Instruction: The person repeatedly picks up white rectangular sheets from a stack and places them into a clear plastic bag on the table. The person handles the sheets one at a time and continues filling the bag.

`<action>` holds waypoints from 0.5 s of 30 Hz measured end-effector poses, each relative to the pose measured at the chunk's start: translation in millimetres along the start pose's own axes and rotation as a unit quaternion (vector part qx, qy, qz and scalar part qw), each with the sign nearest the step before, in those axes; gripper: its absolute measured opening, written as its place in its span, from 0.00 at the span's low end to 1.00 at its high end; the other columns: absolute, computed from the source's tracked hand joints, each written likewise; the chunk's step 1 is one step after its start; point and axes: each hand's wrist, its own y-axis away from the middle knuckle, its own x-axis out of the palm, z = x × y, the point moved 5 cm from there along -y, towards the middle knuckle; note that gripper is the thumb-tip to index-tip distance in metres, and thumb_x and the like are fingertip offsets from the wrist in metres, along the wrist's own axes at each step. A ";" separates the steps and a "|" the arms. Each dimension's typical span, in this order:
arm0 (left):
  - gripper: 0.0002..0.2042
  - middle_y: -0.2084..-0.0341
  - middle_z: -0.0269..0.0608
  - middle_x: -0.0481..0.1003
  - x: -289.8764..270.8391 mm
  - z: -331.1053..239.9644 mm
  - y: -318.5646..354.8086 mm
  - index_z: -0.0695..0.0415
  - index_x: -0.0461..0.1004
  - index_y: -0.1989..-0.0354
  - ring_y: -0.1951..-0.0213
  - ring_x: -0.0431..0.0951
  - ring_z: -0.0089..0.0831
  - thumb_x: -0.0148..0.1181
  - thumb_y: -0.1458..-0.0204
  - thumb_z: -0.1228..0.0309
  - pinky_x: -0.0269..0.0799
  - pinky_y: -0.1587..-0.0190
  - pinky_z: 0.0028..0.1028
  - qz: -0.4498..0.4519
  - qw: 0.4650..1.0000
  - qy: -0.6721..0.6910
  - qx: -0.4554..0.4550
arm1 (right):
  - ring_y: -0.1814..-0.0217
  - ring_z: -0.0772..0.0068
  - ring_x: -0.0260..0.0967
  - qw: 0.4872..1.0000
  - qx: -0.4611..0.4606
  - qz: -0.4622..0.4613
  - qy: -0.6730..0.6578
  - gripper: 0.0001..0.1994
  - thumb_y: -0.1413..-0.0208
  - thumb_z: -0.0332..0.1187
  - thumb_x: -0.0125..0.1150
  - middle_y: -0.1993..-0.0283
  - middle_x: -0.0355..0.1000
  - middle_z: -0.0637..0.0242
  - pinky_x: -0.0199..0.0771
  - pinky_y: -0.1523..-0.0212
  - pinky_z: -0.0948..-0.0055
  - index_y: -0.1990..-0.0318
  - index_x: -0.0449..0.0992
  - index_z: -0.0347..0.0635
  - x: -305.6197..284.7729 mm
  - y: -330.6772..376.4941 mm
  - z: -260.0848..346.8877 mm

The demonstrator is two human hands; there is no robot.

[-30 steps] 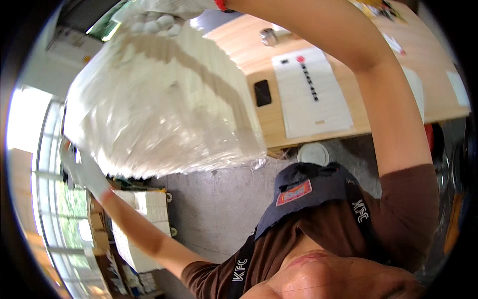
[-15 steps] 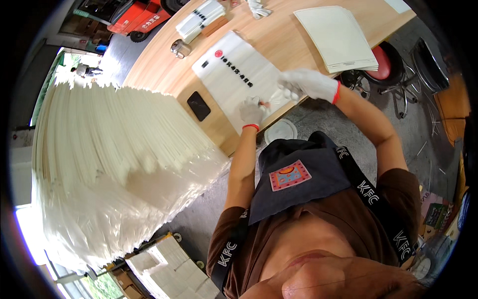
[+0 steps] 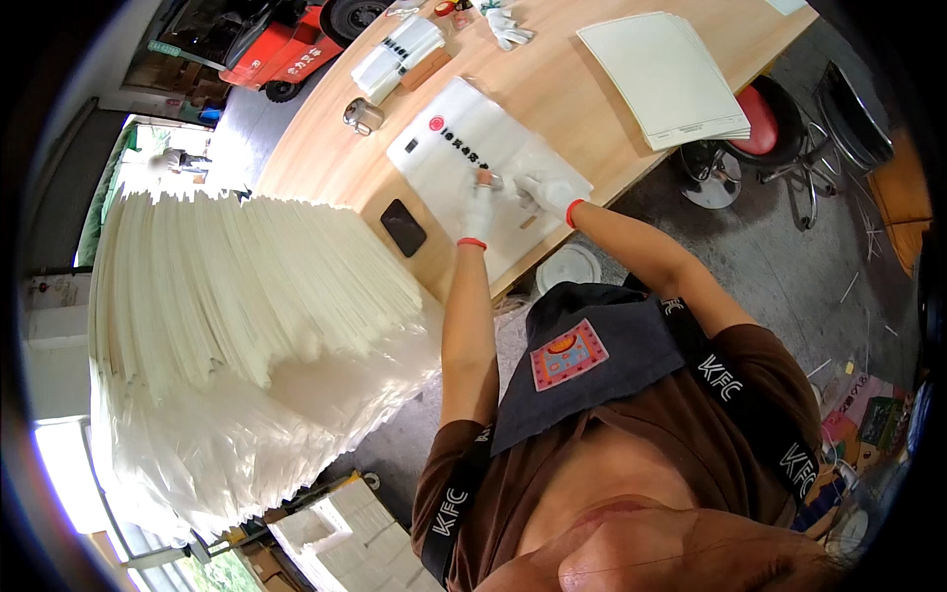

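A flat stack of white plastic bags (image 3: pixel 426 170) with dark printing and a red round mark lies slantwise near the table's front edge. My left hand (image 3: pixel 478 209), in a white glove with a red cuff and a bare fingertip showing, is closed on the top bag near its printed line. Close by on the right, my right hand (image 3: pixel 550 193) wears the same kind of glove. Its fingers are bent and pinch the bag's film; the exact grip is small and partly hidden. A dark phone (image 3: pixel 403 228) lies left of the bags.
Left of me rises a tall stack of white sheets (image 3: pixel 247 286) wrapped in clear film. The wooden table (image 3: pixel 552 94) also holds a metal canister (image 3: pixel 363 116), a bundle of printed bags (image 3: pixel 397 57), spare gloves (image 3: pixel 508 30) and a paper stack (image 3: pixel 661 79). A red stool (image 3: pixel 760 120) stands right.
My right hand has come down and leftward from above the bags' right edge onto the film. The left hand has moved up the bags, away from the front edge.
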 end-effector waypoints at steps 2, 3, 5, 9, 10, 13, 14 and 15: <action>0.10 0.66 0.43 0.77 -21.2 0.0 -20.9 0.55 0.69 0.56 0.77 0.70 0.25 0.53 0.44 0.66 0.68 0.69 0.23 -0.055 0.949 0.308 -0.027 | 0.57 0.58 0.71 0.978 -0.026 -0.033 0.205 0.20 0.47 0.51 0.50 0.55 0.73 0.58 0.71 0.58 0.63 0.57 0.74 0.46 -20.1 -4.2 -19.5; 0.11 0.64 0.42 0.76 -23.8 -17.9 -25.5 0.55 0.67 0.54 0.77 0.70 0.23 0.54 0.45 0.68 0.68 0.70 0.20 -0.026 0.933 0.356 -0.041 | 0.57 0.58 0.71 0.947 -0.042 -0.059 0.314 0.19 0.47 0.50 0.50 0.54 0.72 0.58 0.71 0.58 0.65 0.57 0.74 0.47 -41.3 1.2 -31.9; 0.15 0.60 0.41 0.74 -28.9 -67.3 -25.7 0.55 0.63 0.50 0.77 0.70 0.21 0.55 0.46 0.73 0.68 0.74 0.16 0.029 0.891 0.448 -0.069 | 0.56 0.59 0.71 0.879 -0.068 -0.034 0.471 0.18 0.46 0.49 0.49 0.54 0.72 0.57 0.70 0.57 0.67 0.56 0.74 0.49 -60.9 15.6 -29.1; 0.10 0.67 0.39 0.75 8.1 -108.6 -1.4 0.57 0.68 0.54 0.79 0.68 0.19 0.50 0.45 0.76 0.68 0.74 0.17 0.110 0.989 0.094 -0.028 | 0.56 0.59 0.71 0.943 -0.165 -0.024 0.289 0.19 0.44 0.45 0.47 0.58 0.73 0.56 0.69 0.55 0.67 0.49 0.71 0.47 -56.6 43.3 19.8; 0.10 0.66 0.41 0.75 19.3 -116.7 7.3 0.55 0.69 0.55 0.77 0.70 0.23 0.52 0.46 0.76 0.68 0.73 0.21 0.112 0.991 0.049 0.056 | 0.56 0.59 0.71 0.969 -0.193 -0.073 0.135 0.20 0.44 0.44 0.47 0.59 0.73 0.57 0.69 0.55 0.67 0.47 0.70 0.46 -48.4 42.4 32.2; 0.11 0.65 0.46 0.76 71.9 -163.0 42.9 0.51 0.71 0.58 0.70 0.74 0.36 0.55 0.51 0.75 0.69 0.68 0.33 0.182 0.964 -0.032 0.192 | 0.57 0.61 0.70 0.963 -0.243 -0.119 -0.008 0.21 0.44 0.43 0.47 0.59 0.73 0.59 0.69 0.54 0.69 0.45 0.67 0.43 -32.2 9.9 26.0; 0.11 0.66 0.47 0.75 74.8 -194.1 70.8 0.51 0.71 0.59 0.66 0.75 0.41 0.56 0.53 0.75 0.69 0.66 0.37 0.226 0.961 -0.033 0.156 | 0.57 0.61 0.70 0.965 -0.234 -0.115 0.003 0.20 0.44 0.43 0.47 0.60 0.73 0.59 0.69 0.55 0.69 0.46 0.68 0.44 -28.6 6.9 20.0; 0.12 0.70 0.45 0.75 77.8 -201.4 93.4 0.54 0.72 0.61 0.71 0.75 0.41 0.53 0.55 0.78 0.69 0.69 0.37 0.211 0.939 -0.111 0.247 | 0.58 0.61 0.70 0.969 -0.224 -0.101 0.028 0.20 0.44 0.43 0.47 0.60 0.73 0.60 0.69 0.55 0.68 0.47 0.68 0.44 -25.5 8.4 16.4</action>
